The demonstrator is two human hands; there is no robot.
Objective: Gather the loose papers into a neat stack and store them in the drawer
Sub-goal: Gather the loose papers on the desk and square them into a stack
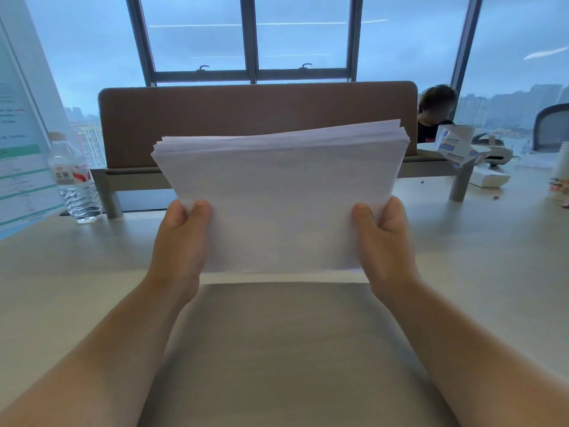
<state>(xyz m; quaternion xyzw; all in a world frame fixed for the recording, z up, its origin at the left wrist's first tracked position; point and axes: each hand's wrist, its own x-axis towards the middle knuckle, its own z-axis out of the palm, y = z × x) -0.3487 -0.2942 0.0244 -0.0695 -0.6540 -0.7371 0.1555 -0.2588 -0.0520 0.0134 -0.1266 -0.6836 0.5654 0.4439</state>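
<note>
Up close, two bare hands hold one stack of papers (278,195) upright, its bottom edge resting on the desk (277,349). On one side edge the left hand (180,241) grips with its thumb across the front sheet; the right hand (383,238) does the same on the other, and the remaining fingers are hidden behind the sheets. At the top the sheets fan out unevenly. Beyond the left hand stands one water bottle (75,180), with one printed board (21,143) beside it. Directly behind the stack runs one brown divider (191,118). Past the right hand lie one crumpled box (454,146) and one white headset (492,152). Farthest off, one person (435,109) sits before the window (251,38).
</note>
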